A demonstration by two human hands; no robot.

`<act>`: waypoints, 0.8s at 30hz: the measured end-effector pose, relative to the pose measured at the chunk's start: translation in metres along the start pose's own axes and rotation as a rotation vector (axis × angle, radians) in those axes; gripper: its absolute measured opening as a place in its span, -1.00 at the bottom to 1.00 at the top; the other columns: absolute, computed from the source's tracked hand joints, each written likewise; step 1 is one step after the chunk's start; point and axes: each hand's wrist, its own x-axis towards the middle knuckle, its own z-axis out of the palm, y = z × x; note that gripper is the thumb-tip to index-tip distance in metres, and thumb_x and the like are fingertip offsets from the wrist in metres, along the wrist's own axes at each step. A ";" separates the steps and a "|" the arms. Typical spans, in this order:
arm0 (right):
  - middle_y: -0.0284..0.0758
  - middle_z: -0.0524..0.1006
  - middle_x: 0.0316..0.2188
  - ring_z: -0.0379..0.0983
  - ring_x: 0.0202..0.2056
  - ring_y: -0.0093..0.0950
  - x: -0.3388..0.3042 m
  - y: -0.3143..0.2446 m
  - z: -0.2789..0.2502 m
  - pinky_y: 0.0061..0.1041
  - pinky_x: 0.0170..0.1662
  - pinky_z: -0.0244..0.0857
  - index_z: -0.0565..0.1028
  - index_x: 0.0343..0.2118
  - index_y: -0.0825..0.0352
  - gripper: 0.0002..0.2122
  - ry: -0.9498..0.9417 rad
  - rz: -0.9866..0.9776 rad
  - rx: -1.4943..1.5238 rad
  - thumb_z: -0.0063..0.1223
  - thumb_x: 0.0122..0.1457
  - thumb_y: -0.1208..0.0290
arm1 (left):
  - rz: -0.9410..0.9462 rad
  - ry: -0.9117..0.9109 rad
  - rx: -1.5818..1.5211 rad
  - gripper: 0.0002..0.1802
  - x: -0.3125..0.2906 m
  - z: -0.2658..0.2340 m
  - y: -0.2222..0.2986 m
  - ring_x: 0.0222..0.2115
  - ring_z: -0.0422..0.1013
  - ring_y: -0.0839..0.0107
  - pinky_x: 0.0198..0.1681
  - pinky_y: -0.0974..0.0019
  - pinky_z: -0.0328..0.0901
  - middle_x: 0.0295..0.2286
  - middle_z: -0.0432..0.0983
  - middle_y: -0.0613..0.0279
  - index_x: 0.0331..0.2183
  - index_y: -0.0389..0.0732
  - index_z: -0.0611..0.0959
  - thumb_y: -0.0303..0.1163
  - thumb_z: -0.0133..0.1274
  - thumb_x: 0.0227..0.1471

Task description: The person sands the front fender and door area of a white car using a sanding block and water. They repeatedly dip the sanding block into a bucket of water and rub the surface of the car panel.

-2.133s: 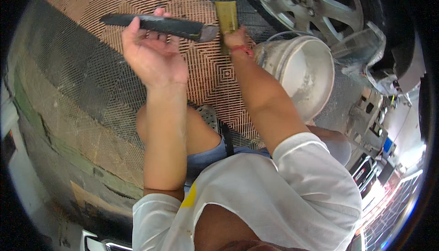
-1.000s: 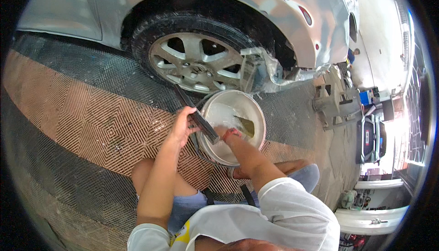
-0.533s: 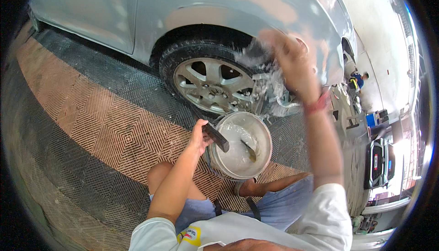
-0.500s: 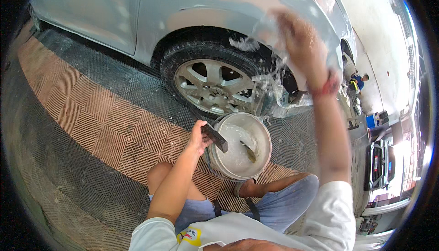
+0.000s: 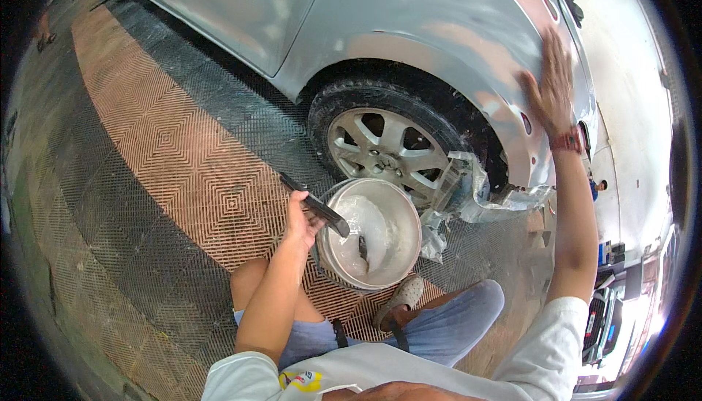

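Note:
My left hand [image 5: 300,222] is closed round a long black sanding block [image 5: 327,213], held slantwise over the left rim of a pale bucket [image 5: 414,255]. Inside the bucket is cloudy liquid with a small dark object [image 5: 363,246] in it, too small to name. With its fingers stretched out, my right hand [image 5: 553,94] lies flat against the car's body panel [image 5: 475,21], to the right of the wheel arch. That panel is grey with pinkish, sanded-looking patches.
A wheel [image 5: 387,145] with a spoked rim stands just beyond the bucket. Crumpled masking film [image 5: 468,185] hangs by the tyre's lower right. Ribbed floor mats [image 5: 175,152] spread to the left. Another car [image 5: 603,320] stands at the far right.
My right hand has moved up and right from in front of the wheel arch, where water was splashing, onto the panel. My left hand keeps the block, now tilted slightly differently. The view has shifted.

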 end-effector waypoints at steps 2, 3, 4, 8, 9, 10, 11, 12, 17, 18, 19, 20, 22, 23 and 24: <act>-0.17 0.08 0.57 -0.05 0.57 -0.19 0.065 -0.035 0.019 -0.03 0.60 -0.30 0.03 0.58 0.22 -0.11 0.085 -0.111 0.021 -0.21 0.41 -0.37 | 0.037 0.007 -0.014 -0.52 -0.001 -0.007 0.015 -0.25 0.49 0.27 -0.06 0.17 0.39 -0.29 0.59 0.19 -0.24 -0.05 0.58 0.13 0.19 -0.02; -0.15 0.10 0.56 -0.03 0.56 -0.19 0.099 -0.050 0.039 -0.01 0.59 -0.26 0.08 0.56 0.24 -0.13 0.137 -0.158 -0.002 -0.19 0.41 -0.35 | 0.080 -0.006 0.005 -0.51 0.001 -0.014 0.021 -0.30 0.50 0.28 -0.10 0.21 0.39 -0.31 0.58 0.21 -0.24 -0.03 0.56 0.16 0.20 0.00; -0.14 0.12 0.55 -0.02 0.56 -0.20 0.128 -0.069 0.050 0.00 0.58 -0.22 0.12 0.54 0.26 -0.14 0.180 -0.212 -0.033 -0.17 0.41 -0.34 | 0.097 -0.001 0.002 -0.51 0.000 -0.016 0.024 -0.29 0.51 0.27 -0.10 0.21 0.39 -0.31 0.57 0.21 -0.24 -0.03 0.56 0.16 0.20 0.01; -0.15 0.05 0.58 -0.19 0.60 -0.26 0.216 -0.166 0.055 -0.02 0.62 -0.45 0.07 0.53 0.39 -0.12 0.008 -0.088 -0.074 -0.12 0.40 -0.25 | 0.132 -0.003 -0.025 -0.50 0.003 -0.020 0.032 -0.19 0.55 0.20 -0.04 0.12 0.42 -0.30 0.56 0.18 -0.17 -0.03 0.52 0.15 0.19 0.07; -0.13 0.04 0.58 -0.20 0.60 -0.27 0.228 -0.176 0.066 -0.05 0.62 -0.45 0.06 0.53 0.43 -0.09 0.023 -0.090 -0.082 -0.12 0.39 -0.27 | 0.123 0.001 -0.019 -0.50 0.002 -0.018 0.031 -0.19 0.54 0.20 -0.03 0.12 0.42 -0.30 0.56 0.18 -0.17 -0.04 0.53 0.15 0.19 0.08; -0.13 0.04 0.58 -0.20 0.60 -0.27 0.237 -0.187 0.073 -0.05 0.62 -0.44 0.07 0.53 0.43 -0.09 -0.001 -0.139 -0.110 -0.12 0.39 -0.28 | 0.118 0.004 -0.016 -0.50 0.000 -0.016 0.033 -0.18 0.53 0.20 -0.02 0.11 0.43 -0.29 0.56 0.17 -0.17 -0.04 0.54 0.15 0.19 0.08; -0.13 0.04 0.58 -0.19 0.60 -0.28 0.242 -0.197 0.081 -0.05 0.62 -0.44 0.08 0.53 0.43 -0.08 -0.024 -0.188 -0.140 -0.12 0.38 -0.29 | 0.121 0.003 -0.008 -0.50 0.002 -0.018 0.033 -0.18 0.53 0.20 -0.01 0.11 0.43 -0.29 0.56 0.17 -0.17 -0.05 0.55 0.15 0.18 0.08; -0.12 0.03 0.58 -0.18 0.60 -0.28 0.242 -0.205 0.087 -0.05 0.62 -0.43 0.09 0.52 0.43 -0.07 -0.049 -0.235 -0.174 -0.13 0.38 -0.31 | 0.121 -0.001 0.002 -0.50 0.004 -0.018 0.032 -0.18 0.52 0.20 0.00 0.10 0.43 -0.28 0.56 0.18 -0.16 -0.05 0.55 0.15 0.18 0.09; -0.14 0.04 0.58 -0.19 0.60 -0.24 0.199 -0.232 0.083 -0.06 0.62 -0.45 0.05 0.54 0.41 -0.03 -0.173 -0.330 -0.205 -0.15 0.35 -0.37 | 0.109 -0.046 0.014 -0.45 0.006 -0.012 0.030 -0.14 0.49 0.21 0.06 0.10 0.43 -0.19 0.56 0.18 -0.11 -0.09 0.58 0.15 0.17 0.09; -0.13 0.10 0.56 -0.10 0.58 -0.22 0.185 -0.237 0.078 -0.03 0.60 -0.35 0.12 0.52 0.36 -0.10 -0.195 -0.328 -0.124 -0.16 0.38 -0.35 | 0.103 -0.052 0.023 -0.44 0.007 -0.011 0.030 -0.12 0.49 0.21 0.06 0.10 0.42 -0.18 0.55 0.18 -0.09 -0.08 0.58 0.16 0.17 0.08; -0.12 0.16 0.53 -0.01 0.55 -0.20 0.165 -0.245 0.077 0.00 0.58 -0.25 0.19 0.50 0.32 -0.16 -0.215 -0.325 -0.043 -0.17 0.41 -0.32 | 0.098 -0.059 0.030 -0.43 0.010 -0.011 0.029 -0.11 0.48 0.22 0.07 0.10 0.42 -0.16 0.55 0.18 -0.08 -0.08 0.58 0.17 0.17 0.08; -0.11 0.22 0.50 0.08 0.53 -0.18 0.141 -0.255 0.077 0.03 0.56 -0.14 0.26 0.48 0.28 -0.22 -0.238 -0.326 0.039 -0.18 0.44 -0.30 | 0.090 -0.064 0.034 -0.42 0.011 -0.011 0.028 -0.10 0.48 0.22 0.07 0.10 0.41 -0.14 0.55 0.18 -0.07 -0.07 0.58 0.17 0.17 0.08; -0.10 0.36 0.43 0.23 0.46 -0.17 0.068 -0.302 0.071 0.05 0.54 -0.07 0.38 0.40 0.30 -0.31 -0.249 -0.232 0.480 -0.09 0.45 -0.20 | 0.132 -0.034 0.077 -0.40 0.009 -0.026 0.036 -0.08 0.47 0.22 0.08 0.08 0.40 -0.13 0.55 0.18 -0.03 -0.06 0.58 0.18 0.16 0.08; -0.11 0.45 0.36 0.36 0.37 -0.16 0.027 -0.321 0.052 0.04 0.52 -0.02 0.43 0.35 0.30 -0.37 -0.206 -0.160 0.608 0.08 0.40 -0.08 | 0.150 -0.033 0.099 -0.39 0.008 -0.027 0.039 -0.07 0.47 0.22 0.09 0.08 0.40 -0.12 0.55 0.18 -0.01 -0.05 0.59 0.19 0.16 0.08; -0.13 0.50 0.30 0.41 0.32 -0.17 -0.019 -0.329 0.032 0.04 0.49 0.05 0.46 0.31 0.30 -0.42 -0.250 -0.074 0.635 0.21 0.34 0.07 | 0.125 -0.020 0.095 -0.36 0.014 -0.025 0.036 -0.05 0.45 0.21 0.11 0.04 0.37 -0.10 0.56 0.16 0.03 -0.03 0.59 0.20 0.16 0.07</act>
